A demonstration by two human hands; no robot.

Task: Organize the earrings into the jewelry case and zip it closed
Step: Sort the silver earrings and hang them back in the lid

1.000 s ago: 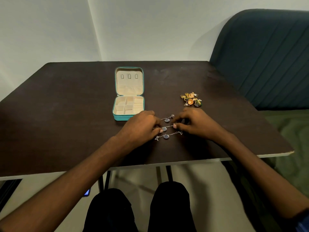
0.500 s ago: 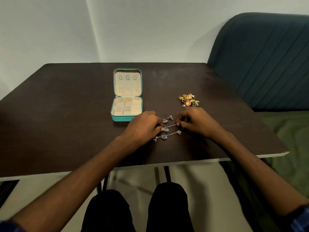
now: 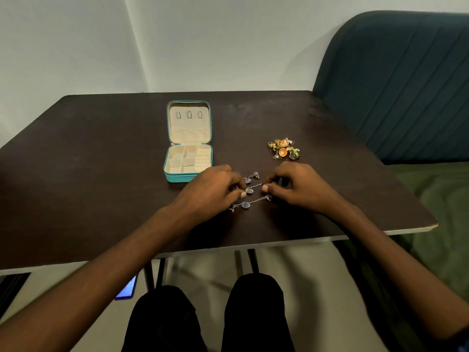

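While both hands are busy on the same piece, nothing has gone into the case yet, so I'd call this the very start of the sorting step. The left hand (image 3: 213,191) and right hand (image 3: 294,184) each pinch an end of the middle silver chain earring with a blue stone (image 3: 250,190), fingers curled in tight on it. It looks like they're untangling or straightening it, though that's my guess.

Two more silver-and-blue drop earrings lie alongside: one (image 3: 251,177) just at 12 o'clock of the pinched one, another (image 3: 250,203) at 6 o'clock, all three close together between the hands. The small teal zip-up jewelry case with a cream lining (image 3: 189,177) sits open at about 10 o'clock from the hands, lid laid flat back, compartments bare as far as I can see. At 1 o'clock from the hands there's a little heap of gold and orange earrings (image 3: 284,148), still untouched.

Next move probably needs a clean lift of one chain without dragging its neighbours, then a short carry over to a compartment. Thin chains snag easily, so that's the fiddly bit.

Everything rests on a dark brown tabletop (image 3: 101,174). A dark teal ribbed sofa back (image 3: 406,85) stands at 2 o'clock, well apart. Nothing blocks the path to the case.
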